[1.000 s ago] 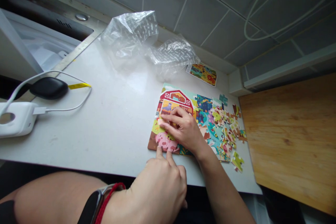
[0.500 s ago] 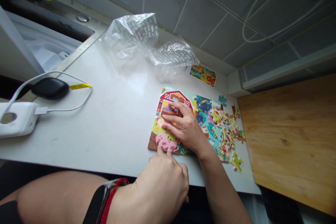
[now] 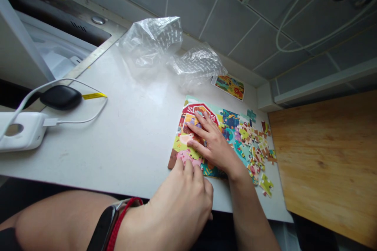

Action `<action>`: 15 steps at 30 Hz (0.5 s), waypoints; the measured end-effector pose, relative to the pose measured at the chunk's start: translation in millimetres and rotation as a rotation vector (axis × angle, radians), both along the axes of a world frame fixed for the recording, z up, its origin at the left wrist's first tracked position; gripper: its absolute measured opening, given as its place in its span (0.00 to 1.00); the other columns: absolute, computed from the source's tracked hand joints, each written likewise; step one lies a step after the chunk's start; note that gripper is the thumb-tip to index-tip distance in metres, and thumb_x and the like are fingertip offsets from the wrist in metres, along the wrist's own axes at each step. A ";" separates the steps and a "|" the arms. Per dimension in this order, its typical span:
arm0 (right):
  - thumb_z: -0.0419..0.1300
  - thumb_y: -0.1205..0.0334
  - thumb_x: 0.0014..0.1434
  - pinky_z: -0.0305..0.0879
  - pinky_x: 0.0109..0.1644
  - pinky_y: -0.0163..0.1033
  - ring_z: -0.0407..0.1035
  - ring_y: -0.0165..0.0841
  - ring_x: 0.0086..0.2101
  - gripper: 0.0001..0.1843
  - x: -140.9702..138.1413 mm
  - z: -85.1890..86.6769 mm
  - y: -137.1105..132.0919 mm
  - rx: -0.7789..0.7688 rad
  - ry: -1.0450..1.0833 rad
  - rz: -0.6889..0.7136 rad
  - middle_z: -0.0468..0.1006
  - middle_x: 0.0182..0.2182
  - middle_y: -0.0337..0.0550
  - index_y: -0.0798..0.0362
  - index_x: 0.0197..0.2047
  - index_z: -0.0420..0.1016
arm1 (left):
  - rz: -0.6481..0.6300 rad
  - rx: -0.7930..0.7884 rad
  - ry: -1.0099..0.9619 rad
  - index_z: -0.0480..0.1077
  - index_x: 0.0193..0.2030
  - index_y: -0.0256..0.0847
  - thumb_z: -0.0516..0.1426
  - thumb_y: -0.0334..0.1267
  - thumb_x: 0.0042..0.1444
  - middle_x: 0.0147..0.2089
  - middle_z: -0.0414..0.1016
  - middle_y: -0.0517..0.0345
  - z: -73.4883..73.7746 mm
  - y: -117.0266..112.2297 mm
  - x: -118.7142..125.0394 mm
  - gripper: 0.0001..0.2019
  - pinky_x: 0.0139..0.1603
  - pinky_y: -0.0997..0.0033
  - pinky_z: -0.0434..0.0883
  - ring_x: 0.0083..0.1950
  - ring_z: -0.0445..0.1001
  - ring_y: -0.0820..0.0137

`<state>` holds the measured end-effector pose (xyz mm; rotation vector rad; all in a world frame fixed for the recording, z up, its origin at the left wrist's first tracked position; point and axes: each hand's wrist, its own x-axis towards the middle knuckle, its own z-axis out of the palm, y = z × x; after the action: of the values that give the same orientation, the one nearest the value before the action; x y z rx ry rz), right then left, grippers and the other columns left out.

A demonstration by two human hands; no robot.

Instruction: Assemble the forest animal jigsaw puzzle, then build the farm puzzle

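Observation:
A jigsaw puzzle (image 3: 193, 110) with a red barn and a pink pig lies partly joined on the white counter. My right hand (image 3: 213, 145) rests on it, fingers spread flat across the barn picture. From the front, my left hand (image 3: 184, 192), wearing a watch and a red band, presses its fingertips on the pig at the puzzle's near edge. Its fingers are bent but stretched forward, and its thumb is mostly hidden. Several loose puzzle pieces (image 3: 257, 149) lie heaped right of the joined part, some overlapping it. One green piece (image 3: 266, 185) sits nearer the front edge.
Crumpled clear plastic bags (image 3: 156, 41) lie at the back by the tiled wall. A small picture card (image 3: 229, 87) is beside them. At left are a white power strip (image 3: 22, 131), a cable and a black oval object (image 3: 61, 97). A wooden board (image 3: 321, 157) borders the right.
My left hand's fingertips have moved onto the pig from the puzzle's near edge. My right hand's fingers have spread and straightened over the barn. The camera view has shifted slightly.

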<state>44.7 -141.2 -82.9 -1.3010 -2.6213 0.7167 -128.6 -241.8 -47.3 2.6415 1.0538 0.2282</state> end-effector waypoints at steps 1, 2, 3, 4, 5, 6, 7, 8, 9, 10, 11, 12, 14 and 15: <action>0.60 0.50 0.72 0.46 0.78 0.66 0.39 0.49 0.77 0.29 0.6 0.4 0.3 -0.004 0.001 -0.002 0.50 0.79 0.37 0.36 0.74 0.65 | 0.003 0.026 -0.022 0.80 0.51 0.30 0.62 0.57 0.64 0.53 0.80 0.20 -2.9 -2.3 0.1 0.27 0.51 0.35 0.76 0.52 0.82 0.35; 0.61 0.50 0.72 0.46 0.78 0.66 0.39 0.49 0.77 0.29 1.1 0.9 0.6 -0.008 0.002 -0.004 0.51 0.78 0.37 0.36 0.74 0.66 | 0.000 0.043 -0.038 0.80 0.52 0.30 0.61 0.56 0.65 0.54 0.80 0.20 -5.5 -4.3 0.4 0.26 0.51 0.35 0.76 0.52 0.82 0.35; 0.61 0.50 0.72 0.46 0.78 0.66 0.39 0.49 0.77 0.29 1.3 1.4 0.8 -0.011 0.004 -0.007 0.51 0.78 0.37 0.36 0.73 0.66 | -0.002 0.052 -0.046 0.79 0.53 0.30 0.61 0.56 0.66 0.55 0.79 0.20 -7.8 -6.1 0.6 0.26 0.52 0.36 0.75 0.52 0.82 0.35; 0.61 0.50 0.72 0.46 0.78 0.66 0.40 0.49 0.77 0.29 1.5 2.0 0.9 -0.013 0.006 -0.009 0.51 0.78 0.37 0.36 0.73 0.66 | -0.001 0.056 -0.047 0.79 0.54 0.30 0.60 0.57 0.66 0.56 0.79 0.20 -10.1 -7.6 0.8 0.27 0.53 0.35 0.75 0.54 0.82 0.35; 0.61 0.50 0.72 0.46 0.78 0.67 0.41 0.50 0.77 0.29 1.5 2.5 1.0 -0.014 0.007 -0.010 0.51 0.78 0.37 0.36 0.73 0.67 | 0.002 0.055 -0.042 0.78 0.55 0.30 0.60 0.58 0.66 0.58 0.78 0.19 -12.2 -9.0 1.0 0.29 0.54 0.34 0.74 0.55 0.81 0.34; 0.61 0.50 0.71 0.45 0.78 0.67 0.41 0.50 0.77 0.29 1.4 3.0 1.1 -0.015 0.007 -0.012 0.51 0.78 0.37 0.37 0.73 0.67 | 0.006 0.049 -0.033 0.78 0.57 0.30 0.60 0.59 0.65 0.59 0.77 0.19 -14.4 -10.3 1.1 0.30 0.55 0.34 0.73 0.57 0.80 0.33; 0.62 0.50 0.71 0.45 0.78 0.67 0.42 0.50 0.77 0.29 1.2 3.4 1.2 -0.017 0.004 -0.014 0.51 0.78 0.37 0.37 0.73 0.67 | 0.010 0.042 -0.023 0.77 0.58 0.30 0.60 0.60 0.65 0.59 0.76 0.19 -16.4 -11.5 1.2 0.32 0.56 0.33 0.73 0.58 0.79 0.32; 0.62 0.50 0.71 0.45 0.78 0.67 0.41 0.50 0.77 0.29 1.0 3.6 1.2 -0.019 -0.002 -0.017 0.51 0.78 0.38 0.37 0.73 0.67 | 0.012 0.034 -0.014 0.77 0.59 0.30 0.60 0.61 0.64 0.60 0.76 0.19 -18.3 -12.7 1.2 0.33 0.56 0.33 0.72 0.59 0.78 0.32; 0.62 0.50 0.71 0.45 0.78 0.67 0.40 0.50 0.77 0.29 0.8 3.7 1.2 -0.020 -0.009 -0.018 0.51 0.78 0.38 0.38 0.73 0.68 | 0.012 0.026 -0.009 0.76 0.60 0.30 0.60 0.62 0.64 0.60 0.76 0.19 -19.8 -13.7 1.3 0.34 0.57 0.33 0.72 0.60 0.78 0.32; 0.62 0.50 0.71 0.45 0.78 0.67 0.39 0.50 0.77 0.29 0.5 3.7 1.1 -0.021 -0.015 -0.019 0.51 0.78 0.38 0.38 0.73 0.68 | 0.014 0.019 -0.005 0.76 0.60 0.30 0.60 0.62 0.64 0.61 0.76 0.19 -21.0 -14.6 1.4 0.34 0.58 0.33 0.71 0.60 0.78 0.32; 0.61 0.50 0.71 0.45 0.79 0.66 0.38 0.50 0.77 0.29 0.4 3.4 1.0 -0.022 -0.019 -0.018 0.50 0.78 0.38 0.38 0.73 0.68 | 0.016 0.014 -0.003 0.76 0.60 0.30 0.60 0.62 0.64 0.61 0.75 0.19 -21.8 -15.3 1.5 0.34 0.59 0.33 0.71 0.61 0.77 0.32; 0.61 0.50 0.71 0.45 0.79 0.66 0.38 0.50 0.77 0.29 0.2 3.0 0.8 -0.022 -0.021 -0.017 0.50 0.79 0.38 0.38 0.73 0.67 | 0.019 0.009 -0.003 0.76 0.60 0.31 0.59 0.62 0.64 0.62 0.75 0.19 -22.2 -15.9 1.7 0.34 0.60 0.33 0.70 0.61 0.77 0.33; 0.61 0.49 0.72 0.45 0.79 0.66 0.37 0.49 0.78 0.29 0.1 2.0 0.3 -0.018 -0.019 -0.016 0.49 0.79 0.38 0.38 0.73 0.67 | 0.024 0.000 -0.001 0.76 0.61 0.31 0.59 0.63 0.64 0.62 0.75 0.19 -22.1 -16.4 2.1 0.34 0.61 0.32 0.69 0.62 0.77 0.33; 0.61 0.49 0.72 0.44 0.79 0.65 0.37 0.48 0.78 0.29 0.1 1.4 0.0 -0.015 -0.017 -0.016 0.49 0.79 0.37 0.38 0.73 0.67 | 0.025 -0.006 0.002 0.76 0.61 0.31 0.59 0.63 0.64 0.62 0.75 0.19 -21.6 -16.3 2.3 0.34 0.61 0.32 0.69 0.62 0.77 0.33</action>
<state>44.8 -141.2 -81.5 -1.3361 -2.6205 0.7269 -126.3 -258.1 -68.9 2.6249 1.0869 0.2271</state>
